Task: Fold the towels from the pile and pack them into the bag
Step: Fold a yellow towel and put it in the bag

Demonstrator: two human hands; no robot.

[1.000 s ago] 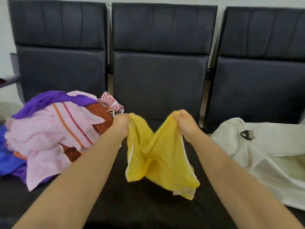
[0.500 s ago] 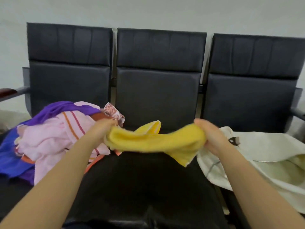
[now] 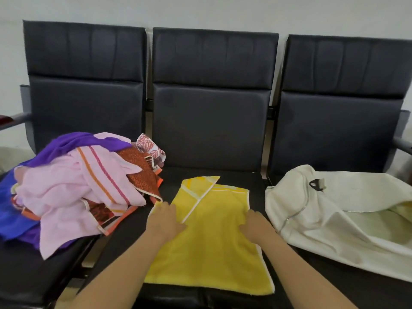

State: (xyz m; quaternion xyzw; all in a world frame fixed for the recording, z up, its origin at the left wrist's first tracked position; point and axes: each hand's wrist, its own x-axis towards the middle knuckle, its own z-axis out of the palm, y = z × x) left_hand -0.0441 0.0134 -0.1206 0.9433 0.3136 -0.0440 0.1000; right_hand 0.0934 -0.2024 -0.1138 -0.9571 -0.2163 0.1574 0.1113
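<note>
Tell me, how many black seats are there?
3: left seat under the towel pile, middle seat under the yellow towel, right seat under the white bag.

A plain pale wall (image 3: 200, 10) runs behind a row of three joined chairs with dark padded upholstery: left chair (image 3: 84, 85), middle chair (image 3: 211, 101) and right chair (image 3: 338, 112). A grey armrest (image 3: 17, 119) juts from the row's left end, and another armrest (image 3: 402, 143) from the right end. The light is soft and even.
</note>
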